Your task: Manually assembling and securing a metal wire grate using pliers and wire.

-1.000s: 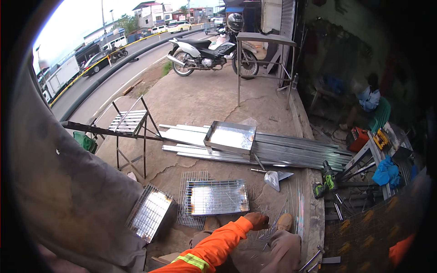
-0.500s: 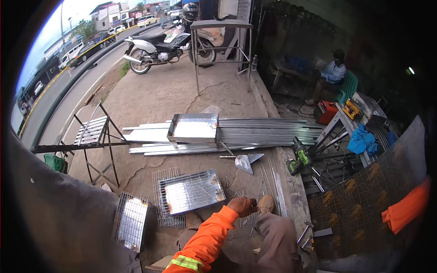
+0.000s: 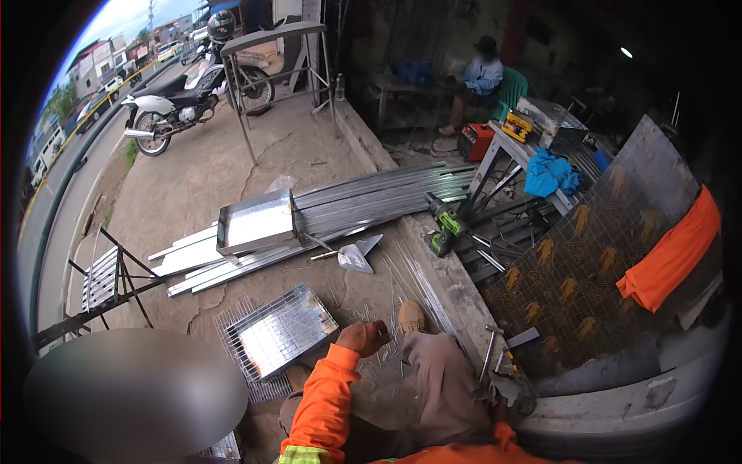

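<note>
My left hand [image 3: 365, 338], in an orange sleeve, is closed with its fingers curled; anything in it is too small to make out. Below it, cut metal rods [image 3: 379, 359] lie scattered on the concrete. To its left, a shallow sheet-metal tray [image 3: 282, 331] with wire grid over it rests on a wire mesh panel [image 3: 232, 329]. Down at the lower right, my right hand [image 3: 501, 410] is dim and partly hidden near my knee, so its fingers do not show. Just beyond it is a hammer-like metal tool [image 3: 489, 352] beside the ledge.
Another metal tray [image 3: 256, 223] sits on long metal strips [image 3: 363, 197]. A green drill [image 3: 444, 224] stands on the concrete ledge [image 3: 444, 271]. Right are a patterned sheet [image 3: 587, 263] and orange cloth [image 3: 672, 251]. A person [image 3: 481, 77] sits behind; a motorcycle [image 3: 193, 100] is parked far left.
My view has swung to the right, so the scene sits further left and tilted. My right arm has come into view at the lower edge. My left hand stays closed above the rods.
</note>
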Demonstrator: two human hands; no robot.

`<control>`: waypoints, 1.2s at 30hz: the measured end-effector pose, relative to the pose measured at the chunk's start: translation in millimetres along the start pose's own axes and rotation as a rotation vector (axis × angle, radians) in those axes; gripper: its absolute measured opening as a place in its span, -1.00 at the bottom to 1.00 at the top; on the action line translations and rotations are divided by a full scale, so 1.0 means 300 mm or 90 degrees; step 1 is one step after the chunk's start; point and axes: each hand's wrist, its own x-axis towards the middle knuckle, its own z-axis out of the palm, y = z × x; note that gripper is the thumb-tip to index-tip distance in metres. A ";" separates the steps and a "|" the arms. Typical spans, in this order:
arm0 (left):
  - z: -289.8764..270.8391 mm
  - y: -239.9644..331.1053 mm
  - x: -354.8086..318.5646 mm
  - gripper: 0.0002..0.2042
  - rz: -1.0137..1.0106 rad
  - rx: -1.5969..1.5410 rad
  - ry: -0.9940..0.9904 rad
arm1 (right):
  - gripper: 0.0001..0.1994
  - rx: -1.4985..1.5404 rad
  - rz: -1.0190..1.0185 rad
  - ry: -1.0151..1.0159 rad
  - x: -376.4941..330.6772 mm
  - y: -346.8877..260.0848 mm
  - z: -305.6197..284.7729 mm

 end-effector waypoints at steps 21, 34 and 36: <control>-0.041 0.046 -0.018 -0.58 0.073 -0.032 0.004 | -0.80 0.018 -0.203 0.060 0.193 -0.610 -0.047; -0.074 -0.046 -0.076 -0.64 0.004 -0.044 0.092 | -0.89 0.045 -0.636 -0.224 0.209 -1.450 0.331; -0.041 -0.058 -0.066 -0.62 0.007 -0.007 0.073 | -0.89 0.061 -0.574 -0.348 0.253 -1.471 0.426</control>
